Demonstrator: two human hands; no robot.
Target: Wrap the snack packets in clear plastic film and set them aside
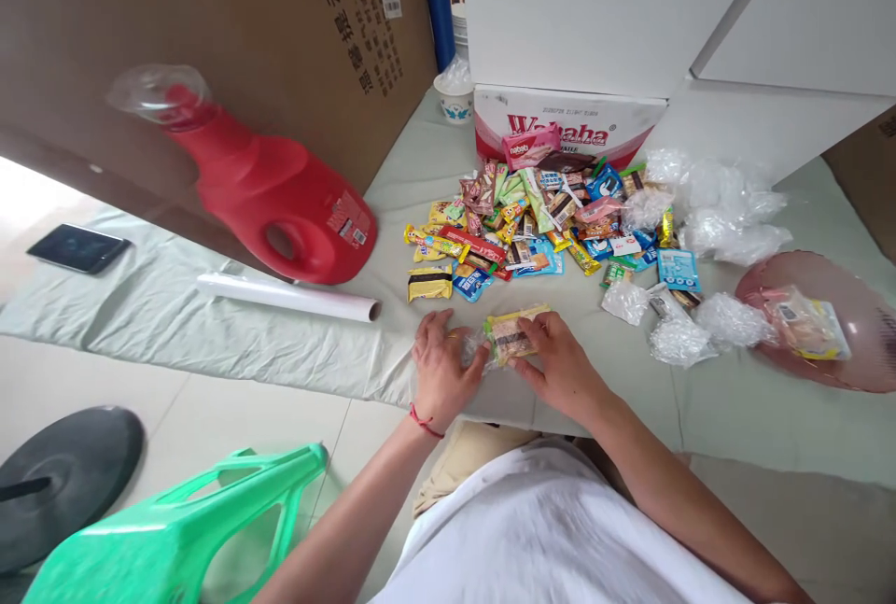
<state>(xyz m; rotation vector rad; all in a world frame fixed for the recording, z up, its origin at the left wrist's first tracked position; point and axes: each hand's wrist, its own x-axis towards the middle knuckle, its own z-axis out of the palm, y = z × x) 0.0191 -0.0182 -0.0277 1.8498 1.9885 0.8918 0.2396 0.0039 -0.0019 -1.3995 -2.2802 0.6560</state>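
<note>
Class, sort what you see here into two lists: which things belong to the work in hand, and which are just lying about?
Work in hand:
snack packet, with the right hand on it
clear plastic by the left hand
snack pile, probably

Apparently just lying about:
phone
red bottle
green stool
white roll, untouched; its use is unclear

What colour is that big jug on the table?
The jug is red, clearest in the head view.
</note>
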